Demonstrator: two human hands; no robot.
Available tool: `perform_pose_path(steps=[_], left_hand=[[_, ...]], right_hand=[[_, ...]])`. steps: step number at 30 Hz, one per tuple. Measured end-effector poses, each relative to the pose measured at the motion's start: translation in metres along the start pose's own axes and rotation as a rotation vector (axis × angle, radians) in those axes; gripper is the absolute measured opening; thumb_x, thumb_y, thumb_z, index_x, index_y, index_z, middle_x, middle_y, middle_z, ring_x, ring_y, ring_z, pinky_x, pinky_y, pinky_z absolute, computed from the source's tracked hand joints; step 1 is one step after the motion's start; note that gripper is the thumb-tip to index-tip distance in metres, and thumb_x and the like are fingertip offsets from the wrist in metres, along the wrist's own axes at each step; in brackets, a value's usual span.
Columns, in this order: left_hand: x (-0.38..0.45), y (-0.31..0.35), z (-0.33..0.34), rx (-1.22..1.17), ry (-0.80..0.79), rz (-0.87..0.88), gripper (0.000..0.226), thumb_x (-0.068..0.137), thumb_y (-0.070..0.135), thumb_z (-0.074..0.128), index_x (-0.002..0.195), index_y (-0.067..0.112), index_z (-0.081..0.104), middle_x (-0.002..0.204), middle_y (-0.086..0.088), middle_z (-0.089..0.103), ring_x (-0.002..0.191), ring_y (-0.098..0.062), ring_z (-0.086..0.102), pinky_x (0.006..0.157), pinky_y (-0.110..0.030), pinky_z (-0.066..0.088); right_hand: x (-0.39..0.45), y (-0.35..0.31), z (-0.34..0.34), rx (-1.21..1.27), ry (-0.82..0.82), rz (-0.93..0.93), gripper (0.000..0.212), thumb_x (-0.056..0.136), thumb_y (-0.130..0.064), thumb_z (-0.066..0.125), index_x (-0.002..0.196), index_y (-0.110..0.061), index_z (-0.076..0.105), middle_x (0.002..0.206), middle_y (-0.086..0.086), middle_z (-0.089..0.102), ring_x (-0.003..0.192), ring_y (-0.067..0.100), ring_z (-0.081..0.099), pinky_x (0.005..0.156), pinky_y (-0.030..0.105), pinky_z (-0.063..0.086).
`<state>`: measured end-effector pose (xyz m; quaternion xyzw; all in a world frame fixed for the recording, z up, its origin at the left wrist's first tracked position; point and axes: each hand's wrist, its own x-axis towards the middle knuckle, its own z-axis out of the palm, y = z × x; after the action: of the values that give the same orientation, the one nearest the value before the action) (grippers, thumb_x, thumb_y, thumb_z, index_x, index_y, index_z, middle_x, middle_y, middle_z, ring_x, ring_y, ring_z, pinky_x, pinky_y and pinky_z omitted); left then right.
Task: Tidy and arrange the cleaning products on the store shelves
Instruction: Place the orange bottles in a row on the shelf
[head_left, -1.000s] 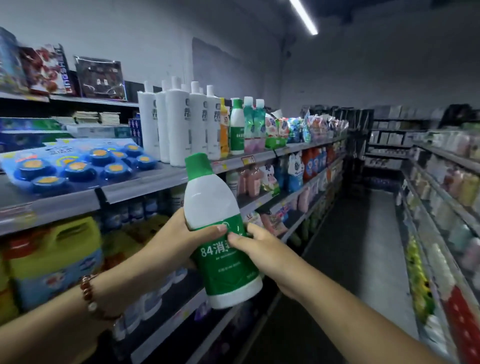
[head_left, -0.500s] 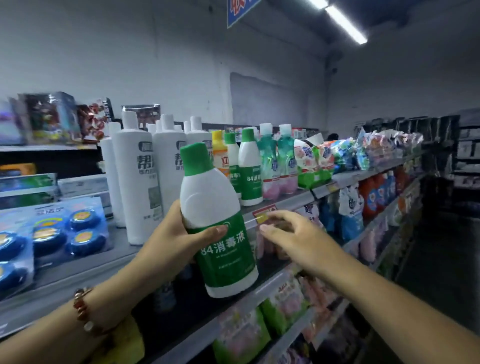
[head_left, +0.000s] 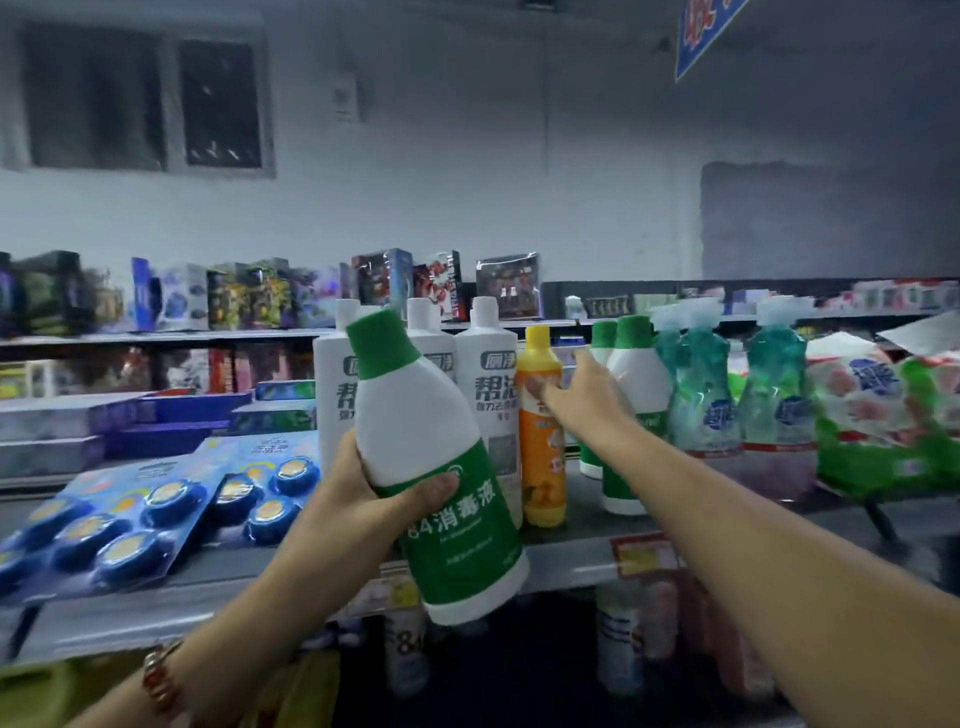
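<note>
My left hand (head_left: 358, 499) grips a white bottle with a green cap and green label (head_left: 431, 457), tilted and held in front of the grey shelf (head_left: 571, 556). My right hand (head_left: 582, 395) reaches out over the shelf, fingers spread, between the yellow-capped orange bottle (head_left: 543, 436) and two matching green-capped white bottles (head_left: 631, 415). It is blurred, and whether it touches either bottle I cannot tell. Tall white bottles (head_left: 491, 395) stand behind the held one.
Teal bottles (head_left: 701, 400) and green-and-pink bags (head_left: 872, 421) fill the shelf to the right. Blue blister packs of round blocks (head_left: 156, 514) lie on the left. A higher shelf behind holds boxed goods (head_left: 384, 280). More bottles stand on the shelf below (head_left: 618, 644).
The view has swung to face the shelf. My right hand has left the held bottle and reached forward to the standing bottles. My left hand has raised the bottle slightly.
</note>
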<state>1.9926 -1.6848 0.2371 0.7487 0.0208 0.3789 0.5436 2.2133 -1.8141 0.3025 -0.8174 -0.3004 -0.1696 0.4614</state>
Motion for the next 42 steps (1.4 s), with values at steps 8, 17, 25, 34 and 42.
perform_pose_path(steps=[8,17,25,34,42], left_hand=[[-0.002,0.003,0.03,0.041,0.043,-0.055,0.066,0.072,0.021,0.091,0.127,0.016,0.054,0.111,-0.009,0.075,0.101,-0.025,0.075,0.08,-0.048,0.063],[0.045,0.011,0.099,0.048,0.049,0.054,0.065,0.075,0.009,0.088,0.128,0.019,0.051,0.116,-0.006,0.069,0.109,-0.021,0.069,0.087,-0.045,0.061],[0.093,-0.019,0.176,0.256,0.145,0.022,0.072,0.079,0.018,0.085,0.137,0.025,0.043,0.109,0.004,0.061,0.105,-0.02,0.062,0.077,-0.034,0.054],[0.102,-0.025,0.19,0.593,0.118,-0.017,0.114,0.094,0.033,0.07,0.154,0.041,-0.027,0.136,-0.008,0.057,0.085,-0.015,0.06,0.069,-0.037,0.053],[0.102,-0.046,0.185,0.667,0.157,0.005,0.116,0.098,0.027,0.064,0.14,0.053,-0.041,0.148,-0.016,0.04,0.089,-0.017,0.059,0.062,-0.037,0.054]], right_hand=[[0.02,0.023,0.005,0.109,-0.098,-0.124,0.059,0.083,-0.071,0.059,0.11,-0.019,0.054,0.098,-0.002,0.066,0.088,0.018,0.065,0.07,0.033,0.047],[-0.014,0.038,-0.096,0.579,0.262,-0.325,0.014,0.099,-0.043,0.058,0.104,-0.034,0.049,0.099,-0.004,0.057,0.083,0.017,0.065,0.064,0.026,0.056],[-0.069,0.079,-0.163,0.605,0.157,-0.295,0.012,0.1,-0.042,0.052,0.106,-0.032,0.055,0.096,-0.001,0.063,0.078,0.008,0.063,0.066,0.023,0.057],[-0.1,0.107,-0.148,0.603,0.038,-0.19,0.018,0.096,-0.041,0.054,0.108,-0.028,0.057,0.095,0.009,0.067,0.082,0.024,0.07,0.059,0.021,0.056],[-0.1,0.094,-0.117,0.567,-0.004,-0.136,0.018,0.093,-0.046,0.059,0.108,-0.036,0.056,0.096,-0.003,0.068,0.082,0.009,0.07,0.066,0.022,0.055]])
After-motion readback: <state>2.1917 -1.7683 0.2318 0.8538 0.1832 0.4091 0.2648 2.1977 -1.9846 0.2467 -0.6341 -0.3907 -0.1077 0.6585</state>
